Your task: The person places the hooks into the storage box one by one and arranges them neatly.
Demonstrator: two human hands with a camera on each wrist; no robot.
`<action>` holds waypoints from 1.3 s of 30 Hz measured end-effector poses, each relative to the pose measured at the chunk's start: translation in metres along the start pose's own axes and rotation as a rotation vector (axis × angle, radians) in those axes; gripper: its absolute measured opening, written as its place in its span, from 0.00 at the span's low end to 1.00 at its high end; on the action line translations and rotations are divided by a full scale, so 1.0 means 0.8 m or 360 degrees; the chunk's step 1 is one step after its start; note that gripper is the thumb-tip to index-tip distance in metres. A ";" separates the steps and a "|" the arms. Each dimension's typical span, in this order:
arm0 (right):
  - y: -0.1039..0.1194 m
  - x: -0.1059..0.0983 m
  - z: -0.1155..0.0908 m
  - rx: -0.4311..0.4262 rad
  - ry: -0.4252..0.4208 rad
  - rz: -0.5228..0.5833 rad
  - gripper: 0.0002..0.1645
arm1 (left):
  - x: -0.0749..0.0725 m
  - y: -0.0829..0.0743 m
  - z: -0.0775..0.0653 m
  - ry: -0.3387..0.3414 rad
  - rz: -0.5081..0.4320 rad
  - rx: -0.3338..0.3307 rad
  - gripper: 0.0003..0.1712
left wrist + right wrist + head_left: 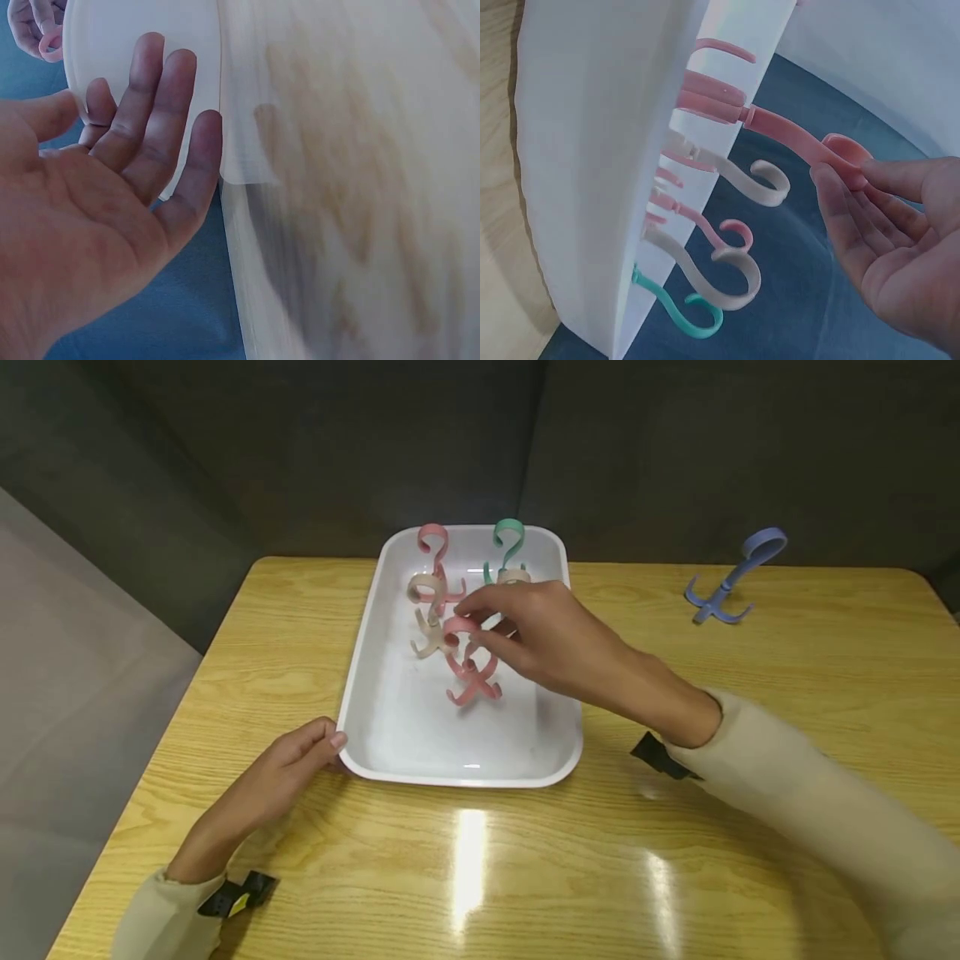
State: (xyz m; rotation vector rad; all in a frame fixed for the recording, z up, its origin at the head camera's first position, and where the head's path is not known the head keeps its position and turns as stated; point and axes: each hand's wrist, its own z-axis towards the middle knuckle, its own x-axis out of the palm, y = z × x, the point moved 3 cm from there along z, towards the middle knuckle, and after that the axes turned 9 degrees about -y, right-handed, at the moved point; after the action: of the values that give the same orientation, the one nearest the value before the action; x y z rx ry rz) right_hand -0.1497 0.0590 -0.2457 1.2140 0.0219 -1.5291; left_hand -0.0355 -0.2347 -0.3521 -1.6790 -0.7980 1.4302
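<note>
A white tray (pixel 465 779) lies on the table with several four-pronged plastic hooks in it. My right hand (pixel 555 639) pinches the curled top of a pink hook (pixel 472 683) between thumb and fingers; this grip shows closely on the pink hook (pixel 787 136) in the right wrist view. Behind it are a cream hook (pixel 429 581), another pink hook (pixel 432 530), a green hook (pixel 511 524) and a second cream hook (pixel 514 575), partly hidden by the right hand. At the tray's near left corner my left hand (pixel 281 777) holds the rim, thumb on top and fingers beneath.
A blue hook (pixel 724 589) stands on the wooden table (pixel 810 693) to the right, outside the tray. Dark grey panels (pixel 375 452) rise just behind the table's far edge. Black straps (pixel 238 893) cross the sleeves near both wrists.
</note>
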 end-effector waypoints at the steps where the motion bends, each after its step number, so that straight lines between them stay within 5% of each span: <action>1: 0.001 0.002 0.001 -0.0006 0.0005 0.0017 0.11 | 0.000 0.000 0.000 -0.0001 -0.0002 0.0002 0.19; 15: 0.000 0.029 0.011 -0.0020 0.0083 0.0180 0.09 | 0.001 0.000 0.000 -0.0010 -0.0015 -0.0017 0.19; 39: 0.009 0.052 0.022 0.0072 0.0158 0.0087 0.09 | 0.000 0.000 0.000 -0.0005 -0.0032 -0.0023 0.19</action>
State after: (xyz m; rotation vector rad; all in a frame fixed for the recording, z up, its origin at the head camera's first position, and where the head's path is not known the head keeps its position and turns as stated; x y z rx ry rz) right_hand -0.1496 0.0160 -0.2614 1.3155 0.0195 -1.4277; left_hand -0.0359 -0.2347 -0.3520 -1.6756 -0.8267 1.4172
